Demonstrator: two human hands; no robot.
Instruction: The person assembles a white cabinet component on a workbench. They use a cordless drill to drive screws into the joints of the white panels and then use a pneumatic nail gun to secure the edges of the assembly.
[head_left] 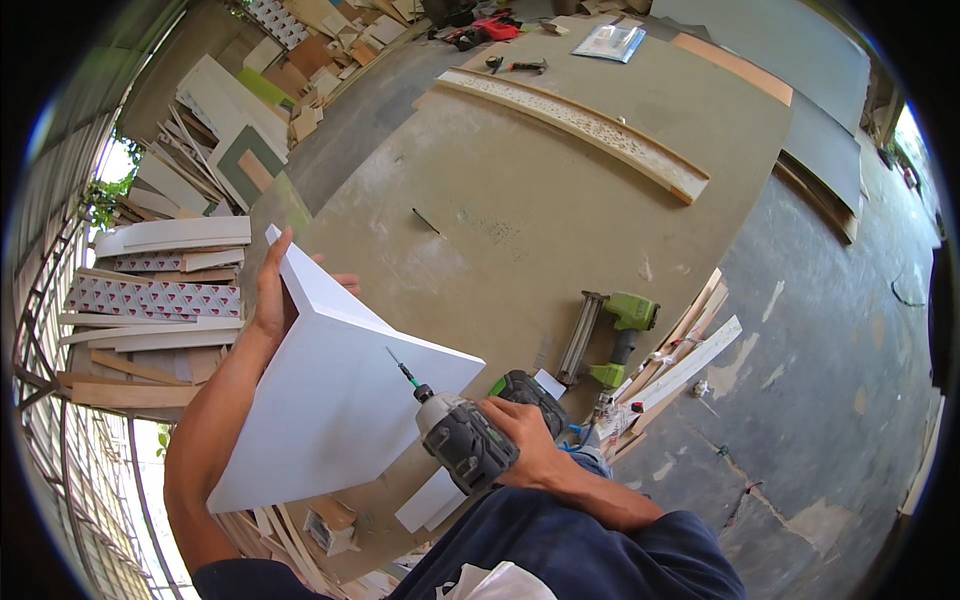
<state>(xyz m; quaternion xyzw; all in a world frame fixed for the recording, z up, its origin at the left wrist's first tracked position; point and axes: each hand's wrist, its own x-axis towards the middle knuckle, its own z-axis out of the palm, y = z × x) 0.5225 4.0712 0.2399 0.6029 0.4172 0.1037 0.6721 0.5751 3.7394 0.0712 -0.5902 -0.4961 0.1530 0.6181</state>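
A white panel assembly, with boards meeting at an angle, stands tilted in front of me on the left. My left hand is closed round its upper edge, the thumb on the near side and some fingertips showing beyond it. My right hand grips a black and grey cordless drill by its handle. The thin bit points up and left, in front of the white panel; I cannot tell whether its tip touches. The drill's battery shows beyond my right hand.
A green nail gun lies right of the drill on the large worktable. A long shallow wooden piece, a hammer and a dark pencil-like stick lie farther off. Board offcuts are stacked left; wood strips lean right.
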